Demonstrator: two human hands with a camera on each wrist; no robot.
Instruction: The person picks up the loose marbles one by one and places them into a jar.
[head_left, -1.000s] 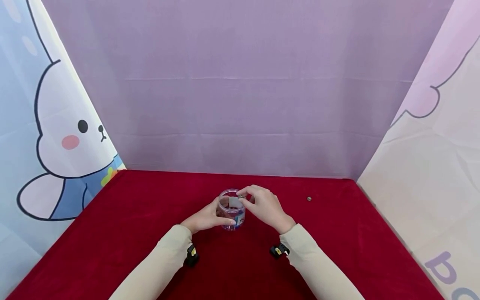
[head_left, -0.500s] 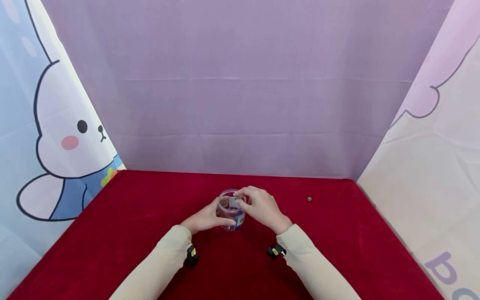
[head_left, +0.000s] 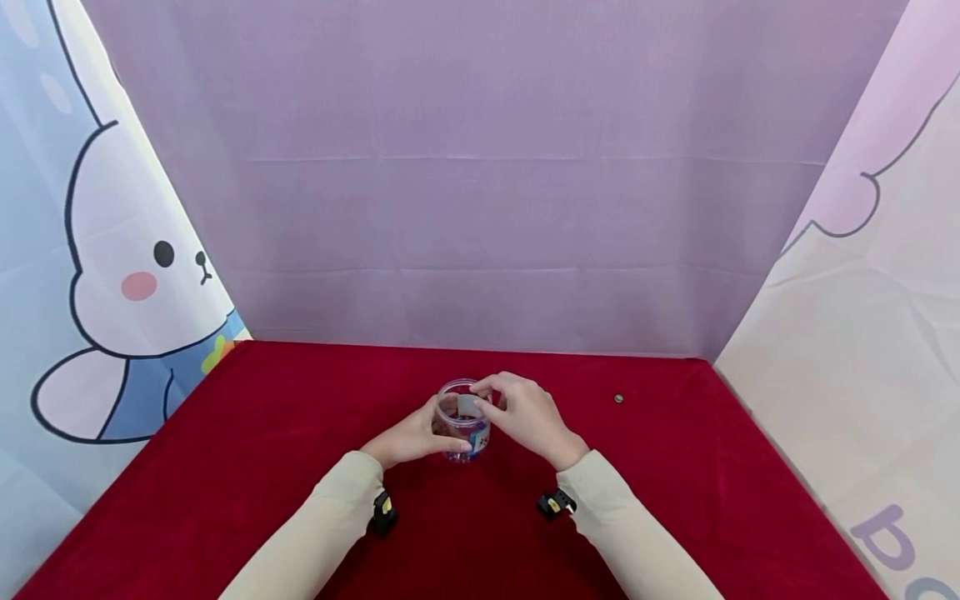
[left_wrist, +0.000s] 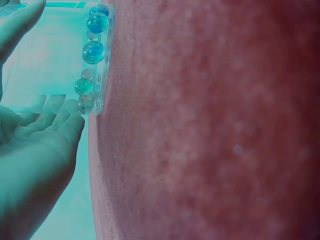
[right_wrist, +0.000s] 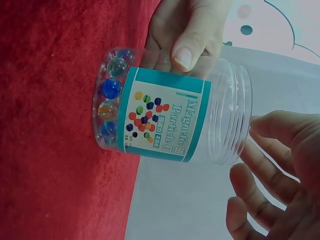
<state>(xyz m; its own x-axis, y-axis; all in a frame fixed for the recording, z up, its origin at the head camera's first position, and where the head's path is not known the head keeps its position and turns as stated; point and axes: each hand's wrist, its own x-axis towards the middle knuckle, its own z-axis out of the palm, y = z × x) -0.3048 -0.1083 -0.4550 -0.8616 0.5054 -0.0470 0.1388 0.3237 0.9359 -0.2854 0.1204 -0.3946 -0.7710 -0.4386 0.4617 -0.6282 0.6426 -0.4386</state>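
Note:
A clear plastic jar point(head_left: 462, 421) with a teal-and-white label stands upright on the red cloth. My left hand point(head_left: 411, 435) grips its side, thumb across the front and fingers behind. Several glass marbles point(right_wrist: 110, 88), blue, green, amber and clear, lie at the jar's bottom; the left wrist view shows some blue marbles point(left_wrist: 97, 22) too. At the jar's open mouth is my right hand point(head_left: 525, 412), thumb and fingertips loosely bent right at the rim. No marble shows between those fingers.
One small marble point(head_left: 618, 398) lies on the red cloth point(head_left: 660, 475) to the right of the hands. A purple curtain point(head_left: 480, 208) rises behind the table's far edge, with printed panels at both sides.
My right hand has shifted slightly left over the jar's mouth. The small dark marble seen between its fingertips earlier no longer shows there. The left hand and jar stay put.

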